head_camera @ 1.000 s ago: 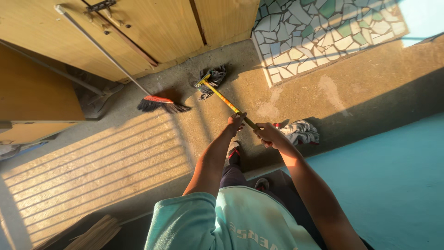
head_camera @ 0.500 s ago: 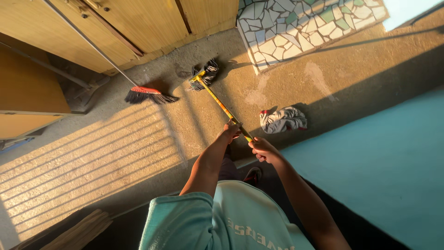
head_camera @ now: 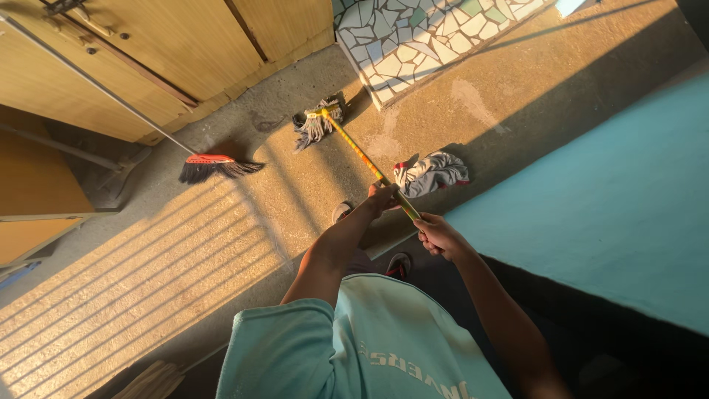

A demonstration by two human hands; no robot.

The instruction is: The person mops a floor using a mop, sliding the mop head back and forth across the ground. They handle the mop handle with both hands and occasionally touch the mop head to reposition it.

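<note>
Both hands, the left hand (head_camera: 382,198) ahead of the right hand (head_camera: 437,235), are gripping the yellow patterned mop handle (head_camera: 362,157), pressing its grey string mop head (head_camera: 317,124) onto concrete floor (head_camera: 295,199) near the mosaic tiles (head_camera: 413,37), with no wet streaks discernible.

one camera only, worn on the person's head, looking steeply down over the chest and the light green shirt (head_camera: 369,347). it faces the concrete floor (head_camera: 185,258) ahead of the feet, tilted so that the wooden doors (head_camera: 185,44) fill the upper left and the mosaic tiles (head_camera: 413,37) the top. both forearms sit close, low in the middle; the mop head (head_camera: 317,122) lies farther off. no second view shares this scene.
</note>
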